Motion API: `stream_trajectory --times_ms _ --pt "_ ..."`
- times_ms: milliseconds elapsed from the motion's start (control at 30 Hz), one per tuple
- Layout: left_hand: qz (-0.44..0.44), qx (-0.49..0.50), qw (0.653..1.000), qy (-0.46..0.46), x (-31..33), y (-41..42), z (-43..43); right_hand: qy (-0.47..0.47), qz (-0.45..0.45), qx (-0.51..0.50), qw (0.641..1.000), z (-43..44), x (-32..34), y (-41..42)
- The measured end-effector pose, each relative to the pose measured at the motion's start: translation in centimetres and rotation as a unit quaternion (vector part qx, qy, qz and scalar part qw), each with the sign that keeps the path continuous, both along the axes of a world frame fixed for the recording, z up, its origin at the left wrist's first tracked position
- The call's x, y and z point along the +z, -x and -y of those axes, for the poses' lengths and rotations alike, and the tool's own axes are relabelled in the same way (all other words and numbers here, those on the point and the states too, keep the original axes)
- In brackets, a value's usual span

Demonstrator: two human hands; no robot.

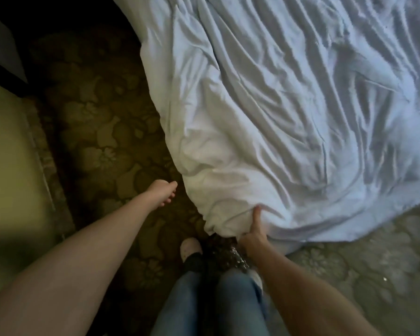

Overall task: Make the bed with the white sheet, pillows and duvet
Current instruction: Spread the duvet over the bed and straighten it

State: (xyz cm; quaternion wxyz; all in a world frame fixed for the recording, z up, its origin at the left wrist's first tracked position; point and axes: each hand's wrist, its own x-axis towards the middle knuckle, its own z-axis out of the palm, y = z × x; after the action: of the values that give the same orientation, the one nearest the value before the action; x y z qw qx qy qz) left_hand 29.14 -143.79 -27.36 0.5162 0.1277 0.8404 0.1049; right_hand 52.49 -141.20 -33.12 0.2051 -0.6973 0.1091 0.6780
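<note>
Dim bedroom, seen from above by a standing person; flowered carpet (102, 132) covers the floor. White duvet (289, 105) lies crumpled across the bed and fills the upper right, with its near corner spilling over the edge down to the carpet by the person's feet. Long creases fan out from that corner, which suggests the cloth is under pull there. Right hand (254, 235) grasps the corner, thumb pressed on top and fingers tucked beneath a bunched fold, probably so the whole cover can be dragged square. Left hand (164, 194) holds nothing: it reaches forward with loosely curled fingers, just beside the duvet's side edge but apart from it, likely placed to take a second hold. Pillows and sheet are not in view. Judged stage: spreading the duvet, with smoothing yet to do.
</note>
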Motion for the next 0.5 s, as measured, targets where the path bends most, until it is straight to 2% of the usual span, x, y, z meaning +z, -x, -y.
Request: stream_trajectory --times_ms 67,200,300,367,400,500 --pt "0.016 -0.017 1.000 -0.005 -0.4 -0.4 -1.1 -0.021 0.032 -0.036 0.999 0.3 -0.5 -0.9" --pt "0.046 -0.043 0.998 -0.016 -0.5 -2.1 -3.8 -0.050 0.173 0.001 0.984 2.9 2.5 -4.9" --pt "0.040 -0.063 0.997 -0.010 -0.4 -2.9 -5.3 -0.053 0.257 -0.020 0.965 3.4 4.2 -8.1" --pt "0.032 -0.054 0.998 -0.002 -0.4 -2.8 -6.1 -0.052 0.254 0.009 0.966 3.0 4.9 -8.4" --pt "0.024 -0.040 0.999 -0.001 -0.3 -2.8 -6.7 -0.038 0.223 0.044 0.973 3.1 4.8 -8.3" --pt "0.020 0.040 0.999 -0.028 0.3 -2.5 -8.5 -0.002 0.142 0.093 0.985 4.8 -1.7 -8.4"
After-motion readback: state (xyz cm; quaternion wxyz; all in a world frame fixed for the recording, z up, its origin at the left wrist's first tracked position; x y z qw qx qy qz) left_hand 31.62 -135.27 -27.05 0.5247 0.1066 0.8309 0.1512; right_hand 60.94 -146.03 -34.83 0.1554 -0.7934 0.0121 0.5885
